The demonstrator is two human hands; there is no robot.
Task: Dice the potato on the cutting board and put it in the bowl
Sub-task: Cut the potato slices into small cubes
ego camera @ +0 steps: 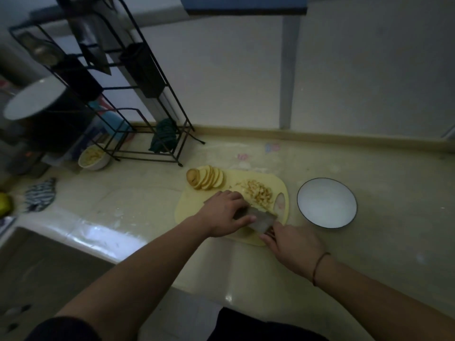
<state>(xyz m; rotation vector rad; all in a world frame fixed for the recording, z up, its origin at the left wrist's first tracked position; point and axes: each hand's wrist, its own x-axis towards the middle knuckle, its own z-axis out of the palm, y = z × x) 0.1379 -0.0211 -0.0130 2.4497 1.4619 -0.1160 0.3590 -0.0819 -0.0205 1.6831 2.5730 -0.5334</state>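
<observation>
Glossy cream counter (138, 200), rounded yellow board (183, 207): right hand (293, 247) grips a steel cleaver (262, 219), left hand (222, 212) curled over potato; slices (209, 178), dice (258, 193), round white bowl (327, 203) beside.

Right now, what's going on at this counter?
A person is dicing potato on a yellow cutting board. The right hand grips a cleaver, and the left hand rests on its blade. A pile of diced potato and a fanned row of potato slices lie on the board. The white bowl to the right holds nothing yet.
</observation>
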